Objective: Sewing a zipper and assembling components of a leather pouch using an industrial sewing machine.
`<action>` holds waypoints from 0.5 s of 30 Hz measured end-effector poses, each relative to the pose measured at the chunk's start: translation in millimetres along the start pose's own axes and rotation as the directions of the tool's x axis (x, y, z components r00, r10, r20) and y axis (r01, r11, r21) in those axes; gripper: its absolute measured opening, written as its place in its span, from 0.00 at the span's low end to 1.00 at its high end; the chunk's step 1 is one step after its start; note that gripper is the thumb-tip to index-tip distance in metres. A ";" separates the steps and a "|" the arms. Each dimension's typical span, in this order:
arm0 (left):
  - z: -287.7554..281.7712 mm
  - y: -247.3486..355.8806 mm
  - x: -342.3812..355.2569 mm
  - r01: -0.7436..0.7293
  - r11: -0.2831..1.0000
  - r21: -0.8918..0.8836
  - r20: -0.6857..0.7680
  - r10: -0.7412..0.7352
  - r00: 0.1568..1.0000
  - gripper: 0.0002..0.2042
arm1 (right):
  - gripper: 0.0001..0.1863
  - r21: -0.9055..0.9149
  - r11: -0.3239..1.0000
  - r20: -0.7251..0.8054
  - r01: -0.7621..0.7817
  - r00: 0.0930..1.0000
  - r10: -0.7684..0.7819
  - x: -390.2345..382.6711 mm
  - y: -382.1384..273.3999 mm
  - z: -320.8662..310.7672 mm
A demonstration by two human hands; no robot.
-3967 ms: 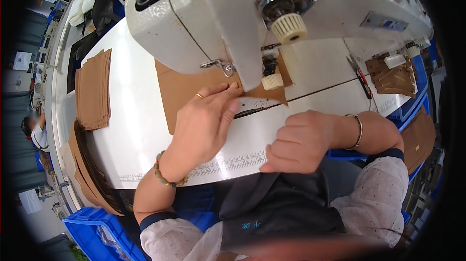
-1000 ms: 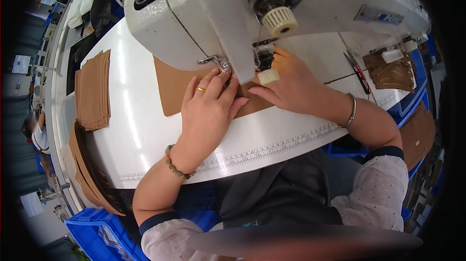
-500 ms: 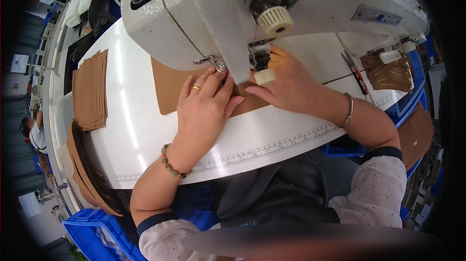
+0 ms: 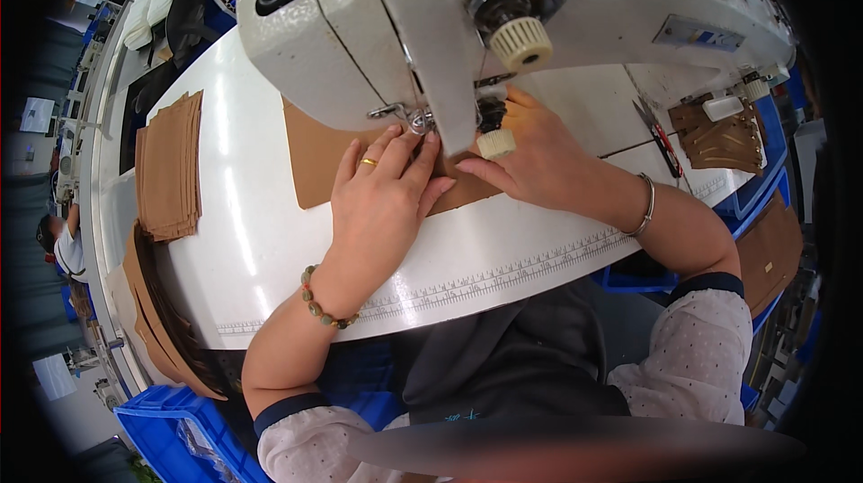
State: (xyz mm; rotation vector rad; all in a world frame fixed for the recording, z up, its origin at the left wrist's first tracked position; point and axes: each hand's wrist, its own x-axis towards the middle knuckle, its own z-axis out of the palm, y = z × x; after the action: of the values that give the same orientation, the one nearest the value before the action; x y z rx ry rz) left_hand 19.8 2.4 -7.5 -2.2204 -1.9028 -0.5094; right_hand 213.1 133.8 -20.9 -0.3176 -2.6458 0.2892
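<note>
A white sewing machine (image 4: 337,52) stands over a flat brown sheet (image 4: 315,159). My left hand (image 4: 385,200) lies on the sheet with fingers spread, their tips beside the presser foot and needle area (image 4: 418,122). My right hand (image 4: 539,155) rests on the sheet right of the needle, thumb stretched out toward my left hand, its other fingertips partly hidden behind a ridged knob (image 4: 494,143). The needle itself is too small to make out.
A stack of brown pieces (image 4: 168,168) sits at left, above larger brown panels (image 4: 162,321). At right lie scissors (image 4: 665,141) and small brown pieces (image 4: 715,137). A blue crate (image 4: 189,434) is at lower left. A co-worker (image 4: 67,245) is at far left.
Compared with four seconds ago, my right hand has moved from the front edge up onto the sheet, which has shifted away from me. In the last second little has changed.
</note>
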 end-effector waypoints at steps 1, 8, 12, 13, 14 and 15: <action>0.0 0.2 0.2 0.005 1.000 -0.003 0.005 -0.005 1.000 0.19 | 0.18 0.003 1.000 0.013 -0.003 1.000 0.003 -0.5 0.5 0.0; 0.5 -1.6 0.7 0.001 1.000 0.022 -0.006 -0.001 1.000 0.19 | 0.18 0.026 1.000 -0.016 -0.002 1.000 0.002 -0.9 3.0 2.6; 0.5 -2.1 -0.3 -0.001 1.000 0.026 -0.021 0.001 1.000 0.19 | 0.20 -0.036 0.995 0.026 -0.096 0.995 0.097 4.3 8.2 -0.2; 0.0 -2.2 -0.9 0.005 0.999 0.042 -0.016 -0.005 1.000 0.19 | 0.20 -0.114 0.976 0.074 -0.183 0.979 0.192 4.0 7.4 -1.7; -0.7 -2.3 -1.7 0.011 0.998 0.057 -0.010 -0.010 1.000 0.19 | 0.20 -0.081 0.983 0.052 -0.165 0.984 0.170 3.4 6.4 -3.4; -1.6 -2.7 -2.2 0.011 0.998 0.056 -0.009 -0.011 1.000 0.19 | 0.21 -0.080 0.991 0.007 -0.104 0.994 0.105 1.6 2.7 -4.9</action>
State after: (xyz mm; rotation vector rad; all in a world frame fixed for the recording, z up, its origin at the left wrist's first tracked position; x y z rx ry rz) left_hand 16.7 0.3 -7.1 -2.1702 -1.9018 -0.4609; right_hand 214.5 137.6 -16.7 -0.4824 -2.6613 0.2193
